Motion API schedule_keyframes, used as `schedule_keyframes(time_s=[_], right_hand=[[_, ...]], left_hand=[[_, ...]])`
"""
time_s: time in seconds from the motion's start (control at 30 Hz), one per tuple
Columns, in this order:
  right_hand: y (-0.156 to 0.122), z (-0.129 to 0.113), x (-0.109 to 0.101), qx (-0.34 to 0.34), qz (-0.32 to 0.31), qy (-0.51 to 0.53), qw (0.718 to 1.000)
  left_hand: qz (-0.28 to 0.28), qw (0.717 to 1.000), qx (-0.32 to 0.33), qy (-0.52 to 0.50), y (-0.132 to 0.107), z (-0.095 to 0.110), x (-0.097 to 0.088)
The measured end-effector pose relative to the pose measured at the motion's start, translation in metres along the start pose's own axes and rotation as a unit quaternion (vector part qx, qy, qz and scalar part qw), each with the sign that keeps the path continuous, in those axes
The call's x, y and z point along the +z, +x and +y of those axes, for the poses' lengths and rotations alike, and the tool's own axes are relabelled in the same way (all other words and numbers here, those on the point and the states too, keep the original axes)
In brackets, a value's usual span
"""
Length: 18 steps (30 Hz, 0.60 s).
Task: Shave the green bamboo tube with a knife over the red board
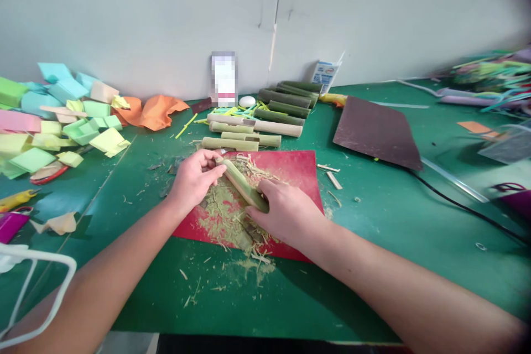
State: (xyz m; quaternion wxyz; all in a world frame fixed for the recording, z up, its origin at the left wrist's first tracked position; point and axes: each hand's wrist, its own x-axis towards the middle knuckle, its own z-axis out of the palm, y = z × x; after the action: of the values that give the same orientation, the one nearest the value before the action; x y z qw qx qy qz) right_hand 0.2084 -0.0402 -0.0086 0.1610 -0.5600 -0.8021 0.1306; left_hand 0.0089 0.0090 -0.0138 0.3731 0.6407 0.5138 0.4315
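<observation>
Forearms converge forward; left hand (pixel 193 180) fingers curled in grip; right hand (pixel 286 213) fingers clamped, palm down.

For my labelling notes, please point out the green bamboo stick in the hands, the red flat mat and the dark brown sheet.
green bamboo stick (pixel 243 183): head view, its bare middle
red flat mat (pixel 296 168): head view, bare far corner
dark brown sheet (pixel 375 133): head view, its centre
</observation>
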Motion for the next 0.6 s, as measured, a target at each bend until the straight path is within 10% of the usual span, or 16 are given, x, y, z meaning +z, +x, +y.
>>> schedule_keyframes(time_s=[0.6], right_hand=[[0.000,-0.002,-0.002,0.001,-0.005,-0.012,1.000]], left_hand=[[0.055,0.969,0.114,0.214,0.002,-0.010,-0.005]])
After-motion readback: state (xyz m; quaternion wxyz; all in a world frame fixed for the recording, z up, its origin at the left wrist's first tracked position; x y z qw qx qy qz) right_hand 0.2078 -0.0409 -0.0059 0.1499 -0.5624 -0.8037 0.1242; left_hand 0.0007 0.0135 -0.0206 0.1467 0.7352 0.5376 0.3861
